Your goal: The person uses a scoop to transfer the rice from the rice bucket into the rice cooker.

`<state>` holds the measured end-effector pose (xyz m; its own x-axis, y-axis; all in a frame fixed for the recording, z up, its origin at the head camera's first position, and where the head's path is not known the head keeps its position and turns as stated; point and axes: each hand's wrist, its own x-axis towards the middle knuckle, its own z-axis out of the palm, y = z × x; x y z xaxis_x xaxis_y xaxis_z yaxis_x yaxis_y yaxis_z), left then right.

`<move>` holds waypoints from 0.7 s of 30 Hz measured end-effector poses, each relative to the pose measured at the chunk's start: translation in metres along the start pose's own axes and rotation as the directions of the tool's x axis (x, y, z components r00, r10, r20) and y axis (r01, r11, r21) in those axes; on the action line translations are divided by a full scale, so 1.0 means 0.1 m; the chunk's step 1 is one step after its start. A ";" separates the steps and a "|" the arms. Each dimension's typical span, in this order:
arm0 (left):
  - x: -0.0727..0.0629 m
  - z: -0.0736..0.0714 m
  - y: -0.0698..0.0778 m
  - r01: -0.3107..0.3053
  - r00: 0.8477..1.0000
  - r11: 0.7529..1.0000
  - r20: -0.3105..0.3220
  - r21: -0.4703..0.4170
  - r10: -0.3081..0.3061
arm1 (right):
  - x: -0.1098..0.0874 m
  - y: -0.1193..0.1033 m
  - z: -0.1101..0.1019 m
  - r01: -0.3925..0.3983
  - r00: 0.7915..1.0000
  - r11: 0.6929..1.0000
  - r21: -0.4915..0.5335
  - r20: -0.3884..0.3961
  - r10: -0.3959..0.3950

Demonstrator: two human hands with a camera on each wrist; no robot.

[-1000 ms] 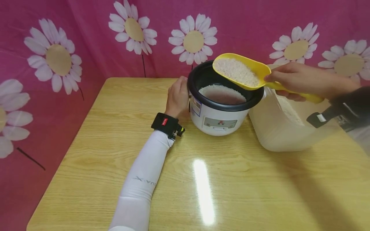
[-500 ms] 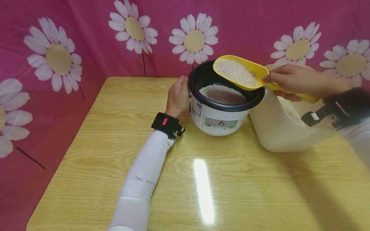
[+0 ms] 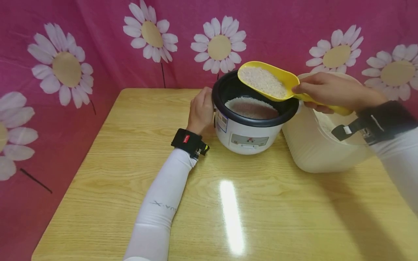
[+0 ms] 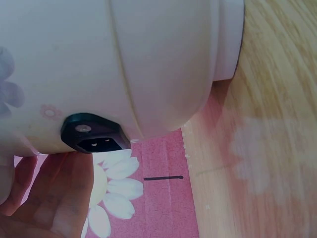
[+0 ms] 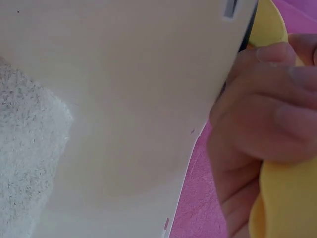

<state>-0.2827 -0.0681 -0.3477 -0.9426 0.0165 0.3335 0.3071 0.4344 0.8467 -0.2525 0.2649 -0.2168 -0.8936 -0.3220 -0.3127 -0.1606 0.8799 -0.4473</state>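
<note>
Left hand (image 3: 200, 110): fingers curled, grasping the side of the rice cooker (image 3: 249, 130) just below its rim. Right hand (image 3: 336, 90): clenched round the handle of a yellow scoop (image 3: 286, 78).

Rice cooker: lidless, white body, black rim; directly right of the left hand, on the counter (image 3: 107, 181). Grey front panel (image 3: 249, 140); dark power socket (image 4: 99, 136) just beside the left hand's fingers in the left wrist view. Contents: cooker rice (image 3: 251, 107), low in the black interior.

Scoop: extends leftward from the right hand, above the far right part of the cooker's rim. Contents: a heaped load of scoop rice (image 3: 262, 80).

Bin (image 3: 308, 145): off-white, uncovered, below the right hand, just beside the cooker. Contents: bin rice (image 5: 29, 148).

Wrist straps, black: one (image 3: 187, 141) behind the left hand, one (image 3: 386, 121) behind the right; white sleeves (image 3: 160, 203) beyond both.

Cloth (image 3: 186, 32): magenta, printed with white daisies, behind both hands' work.
</note>
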 end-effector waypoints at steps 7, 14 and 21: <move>0.00 0.00 0.01 -0.005 1.000 1.000 -0.011 -0.003 0.005 | -0.02 0.05 0.01 0.017 1.000 1.000 0.021 -0.012 -0.017; -0.02 0.02 0.02 0.007 1.000 1.000 0.006 -0.005 -0.007 | -0.07 0.12 0.03 -0.014 0.999 0.999 -0.035 -0.035 0.013; -0.02 0.00 0.03 0.013 1.000 1.000 0.009 -0.012 -0.013 | -0.07 0.11 0.04 -0.012 0.997 0.999 -0.032 -0.077 0.010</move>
<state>-0.2795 -0.0672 -0.3462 -0.9478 0.0194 0.3184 0.2962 0.4236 0.8560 -0.2467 0.2755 -0.2228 -0.9248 -0.2855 -0.2515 -0.1629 0.8945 -0.4163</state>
